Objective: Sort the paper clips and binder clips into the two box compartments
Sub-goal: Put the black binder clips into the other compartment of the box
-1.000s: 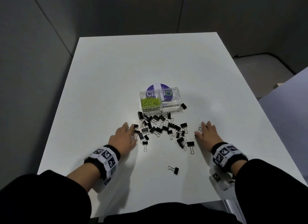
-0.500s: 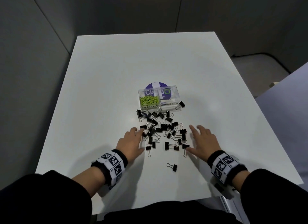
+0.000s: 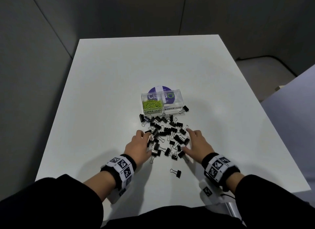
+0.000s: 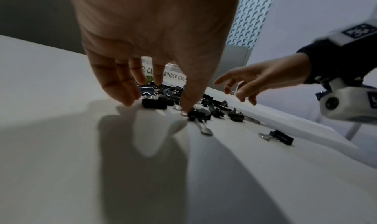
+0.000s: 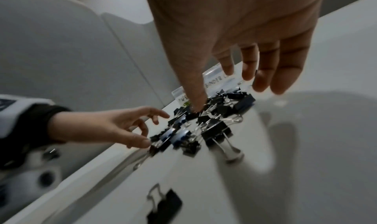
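A clear two-compartment box stands mid-table, and its left compartment holds green paper clips. The right compartment, labelled for binder clips, looks empty. Several black binder clips lie in a heap in front of the box. My left hand is open at the heap's left edge, with its thumb and fingertips touching clips. My right hand is open at the heap's right edge, fingers spread over the clips. Neither hand holds anything.
One stray binder clip lies alone on the white table near the front edge, between my wrists. Another clip rests against the box's right end. A purple round sticker shows behind the box.
Both hands have slid inward towards each other. The binder clips between them are pushed into a tighter heap.
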A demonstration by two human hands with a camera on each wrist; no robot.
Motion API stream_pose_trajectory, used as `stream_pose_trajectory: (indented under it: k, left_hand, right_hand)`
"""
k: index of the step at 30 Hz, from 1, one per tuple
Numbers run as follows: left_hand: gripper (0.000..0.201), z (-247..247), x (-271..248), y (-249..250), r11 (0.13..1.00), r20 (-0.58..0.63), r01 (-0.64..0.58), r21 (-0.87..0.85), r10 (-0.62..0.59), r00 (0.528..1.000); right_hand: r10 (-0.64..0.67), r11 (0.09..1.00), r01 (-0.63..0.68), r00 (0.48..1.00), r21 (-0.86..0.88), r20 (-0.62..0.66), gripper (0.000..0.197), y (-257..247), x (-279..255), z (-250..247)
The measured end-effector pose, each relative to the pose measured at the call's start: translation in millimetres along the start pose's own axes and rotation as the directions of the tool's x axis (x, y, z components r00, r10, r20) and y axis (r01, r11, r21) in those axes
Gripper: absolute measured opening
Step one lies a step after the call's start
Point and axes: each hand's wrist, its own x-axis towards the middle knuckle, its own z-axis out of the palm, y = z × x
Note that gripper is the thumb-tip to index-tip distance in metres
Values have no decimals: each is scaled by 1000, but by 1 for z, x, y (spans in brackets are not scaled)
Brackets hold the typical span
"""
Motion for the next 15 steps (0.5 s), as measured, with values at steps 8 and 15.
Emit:
stream_pose_trajectory:
  k: [8,15]
  left_hand:
    - [87,9,-12,8,994,93,-107,32,103,990]
    - [90,5,13,13,997,34,-41,62,39,999]
  right_hand:
    - [-207,941,266,942,-209,266,110,-7,-26,19]
    - [-248,946,245,969,-212,10,101,-22,29,3]
